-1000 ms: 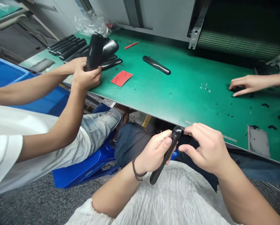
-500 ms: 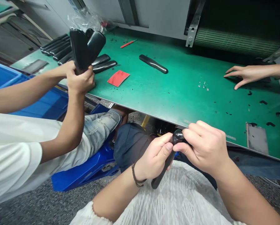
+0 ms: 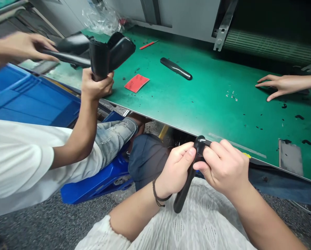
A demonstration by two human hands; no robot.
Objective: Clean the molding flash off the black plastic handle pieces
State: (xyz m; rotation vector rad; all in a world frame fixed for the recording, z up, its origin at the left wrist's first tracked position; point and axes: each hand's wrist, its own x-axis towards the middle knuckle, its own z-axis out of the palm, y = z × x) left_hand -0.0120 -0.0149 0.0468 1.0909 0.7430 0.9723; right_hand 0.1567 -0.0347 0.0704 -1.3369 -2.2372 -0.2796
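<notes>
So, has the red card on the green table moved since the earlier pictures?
No. The red card lies at the same spot beside the lone black handle on the green table; only the camera shifted.

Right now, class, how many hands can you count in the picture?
5: the wearer's left hand and right hand on the black handle, a neighbour's two far left, another's far right.

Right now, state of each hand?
Left hand: closed around the long black glossy plastic handle piece.
Right hand: closed, fingers pinching the same piece's rounded top end.
</notes>
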